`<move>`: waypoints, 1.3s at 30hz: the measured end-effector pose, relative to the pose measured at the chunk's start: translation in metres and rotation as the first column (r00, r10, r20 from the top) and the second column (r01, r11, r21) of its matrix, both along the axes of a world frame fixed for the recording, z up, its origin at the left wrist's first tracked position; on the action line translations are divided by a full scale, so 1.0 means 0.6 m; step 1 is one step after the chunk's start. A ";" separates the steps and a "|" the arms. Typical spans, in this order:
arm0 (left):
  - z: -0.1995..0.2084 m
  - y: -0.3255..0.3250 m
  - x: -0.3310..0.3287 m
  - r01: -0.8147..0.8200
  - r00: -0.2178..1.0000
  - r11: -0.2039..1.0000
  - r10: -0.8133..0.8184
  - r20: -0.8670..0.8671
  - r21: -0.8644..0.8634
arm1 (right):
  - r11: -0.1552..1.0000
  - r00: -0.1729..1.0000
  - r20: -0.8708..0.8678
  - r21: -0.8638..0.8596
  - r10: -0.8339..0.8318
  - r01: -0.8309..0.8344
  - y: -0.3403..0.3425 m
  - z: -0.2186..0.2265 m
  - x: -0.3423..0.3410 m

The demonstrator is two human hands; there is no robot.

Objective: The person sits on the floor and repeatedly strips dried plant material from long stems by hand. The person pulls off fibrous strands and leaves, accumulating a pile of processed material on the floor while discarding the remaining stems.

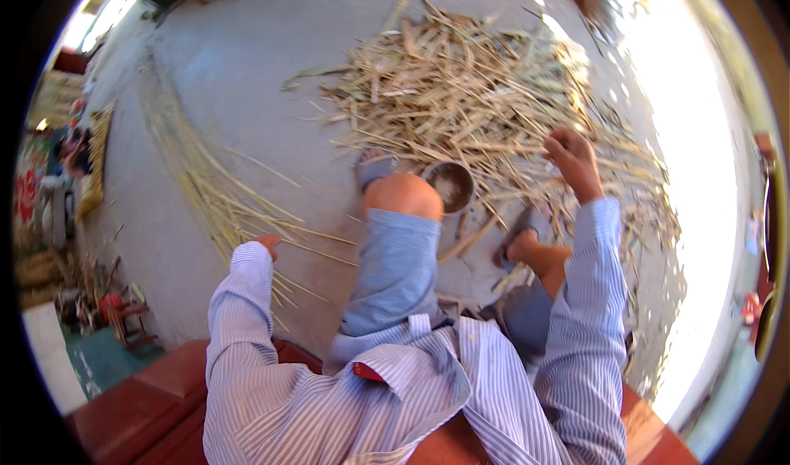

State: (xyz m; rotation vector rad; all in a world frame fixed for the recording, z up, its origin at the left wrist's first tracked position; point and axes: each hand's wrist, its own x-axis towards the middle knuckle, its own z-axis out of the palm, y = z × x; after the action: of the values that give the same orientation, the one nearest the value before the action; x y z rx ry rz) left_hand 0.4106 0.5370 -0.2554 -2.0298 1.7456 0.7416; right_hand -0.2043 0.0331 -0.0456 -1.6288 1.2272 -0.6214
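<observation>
My right hand (576, 165) is raised over the right side of a heap of dry straw-coloured strips and leaves (461, 86). Its fingers are curled together; whatever they may hold is too small to make out. Low on the left, my left hand (269, 244) reaches to a bundle of long, thin yellow-green strips (206, 197) lying on the floor. The sleeve covers much of that hand, and its fingers are hidden. Between my feet stands a small round bowl (448, 187) with something pale inside, at the near edge of the heap.
I sit on a red seat (140, 399). My sandalled feet rest close to the bowl and the heap. A small reddish-brown stool (132, 321) and assorted clutter stand at the far left. Bright sunlight falls on the floor (691, 218) along the right.
</observation>
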 end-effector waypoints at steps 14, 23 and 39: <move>0.276 -0.722 -0.304 0.142 0.974 0.905 -0.199 -0.105 -0.401 | 0.957 0.814 -0.568 0.283 0.120 0.057 0.027 -0.406 -0.042; -0.054 -0.707 -0.601 0.515 0.748 0.791 -0.603 -0.277 -0.331 | 0.872 0.898 -0.168 0.223 -0.407 0.436 0.045 -0.527 0.001; -0.050 -0.751 -0.686 0.542 0.760 0.704 -0.644 -0.090 -0.459 | 0.401 0.292 0.314 0.860 -0.903 0.316 -0.094 -0.496 0.002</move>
State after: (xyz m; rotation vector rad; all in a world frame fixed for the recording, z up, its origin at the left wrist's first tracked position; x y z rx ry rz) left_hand -0.0009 0.0866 -0.2855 -1.4295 2.7042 0.4383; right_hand -0.2031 -0.0231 -0.3431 0.0095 1.1908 -1.1037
